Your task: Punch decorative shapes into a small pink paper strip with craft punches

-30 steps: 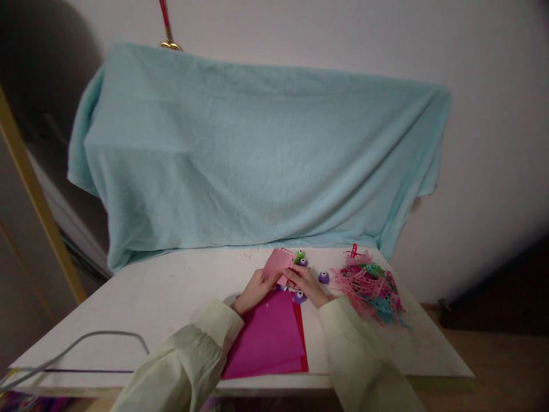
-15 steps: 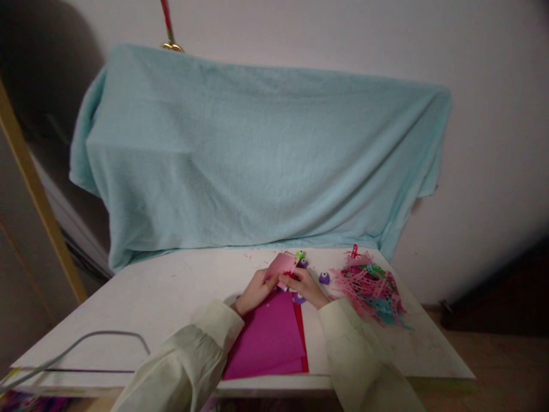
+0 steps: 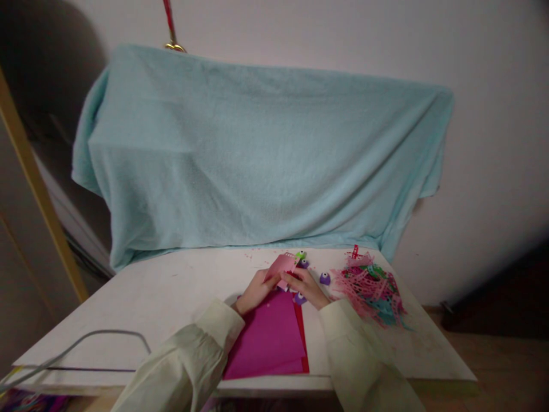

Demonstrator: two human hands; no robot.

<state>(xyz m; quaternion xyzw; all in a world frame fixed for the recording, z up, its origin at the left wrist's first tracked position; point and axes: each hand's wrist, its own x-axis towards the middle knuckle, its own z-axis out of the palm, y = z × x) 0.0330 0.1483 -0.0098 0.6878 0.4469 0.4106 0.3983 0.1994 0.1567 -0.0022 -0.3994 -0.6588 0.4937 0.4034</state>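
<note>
A: While both hands grip it, where is the pink paper piece [image 3: 281, 265]?

B: Just above the counter [image 3: 171, 297], over the magenta sheets [image 3: 268, 337]. The left hand [image 3: 254, 292] and right hand [image 3: 306, 286] have fingers closed on its lower edges. Best hold it flat, I judge.

A: Anything crowding it?

B: Purple punches [image 3: 325, 278] just beside; the scrap pile [image 3: 371, 286] sits to the right.
</note>
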